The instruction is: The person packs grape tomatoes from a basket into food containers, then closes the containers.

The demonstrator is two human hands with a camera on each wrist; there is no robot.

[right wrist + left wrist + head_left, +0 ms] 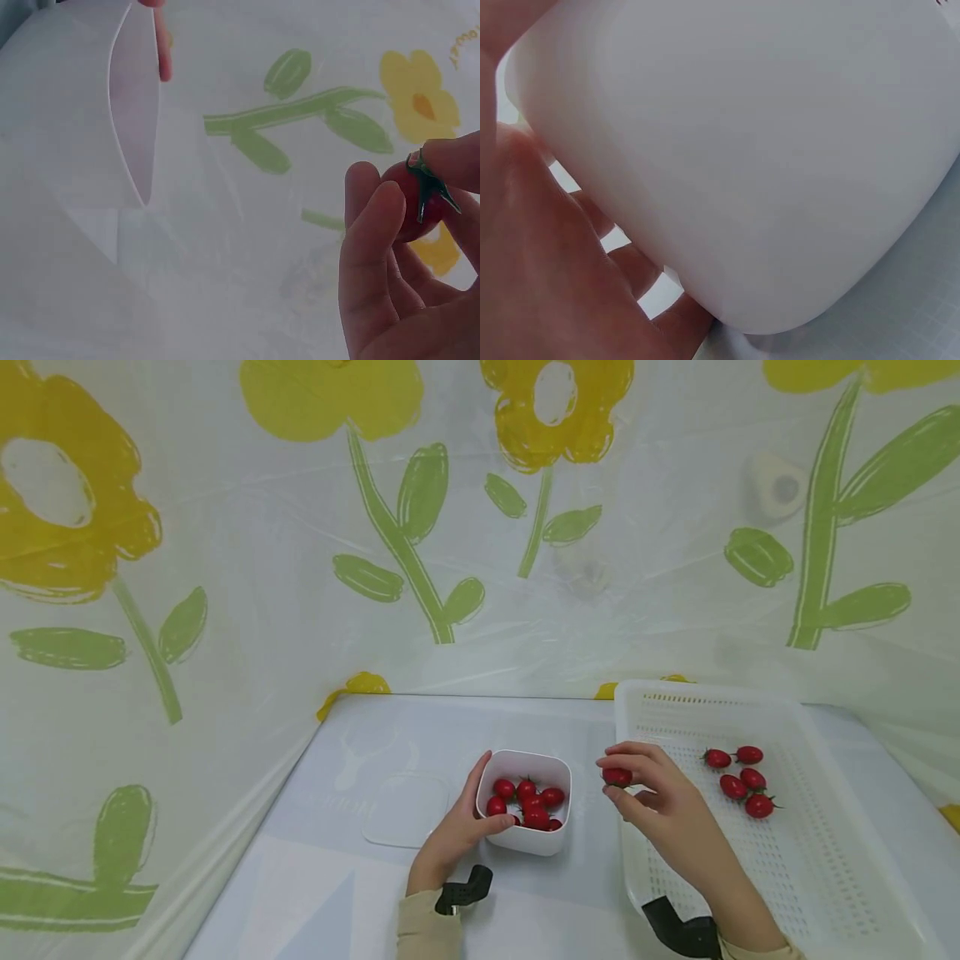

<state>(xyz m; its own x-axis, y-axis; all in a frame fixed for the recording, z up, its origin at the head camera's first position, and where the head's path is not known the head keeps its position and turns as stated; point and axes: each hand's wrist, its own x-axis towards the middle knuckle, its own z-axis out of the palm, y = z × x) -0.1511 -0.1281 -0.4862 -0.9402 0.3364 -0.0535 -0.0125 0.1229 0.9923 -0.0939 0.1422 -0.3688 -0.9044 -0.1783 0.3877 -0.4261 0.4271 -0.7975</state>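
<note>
My left hand holds a small white square box by its left side, thumb over the near rim and fingers along the wall. Several red cherry tomatoes lie inside it. The left wrist view is mostly filled by the box's smooth outer wall. To the right of the box, my right hand pinches one cherry tomato between thumb and fingers, above the left edge of a white basket. The right wrist view shows the green stem cap on this tomato, apart from the box.
The white perforated basket stands on the right, with several cherry tomatoes in its far half. A translucent, rounded-square flat piece lies left of the box on the pale table. A flower-printed curtain hangs behind and on the left.
</note>
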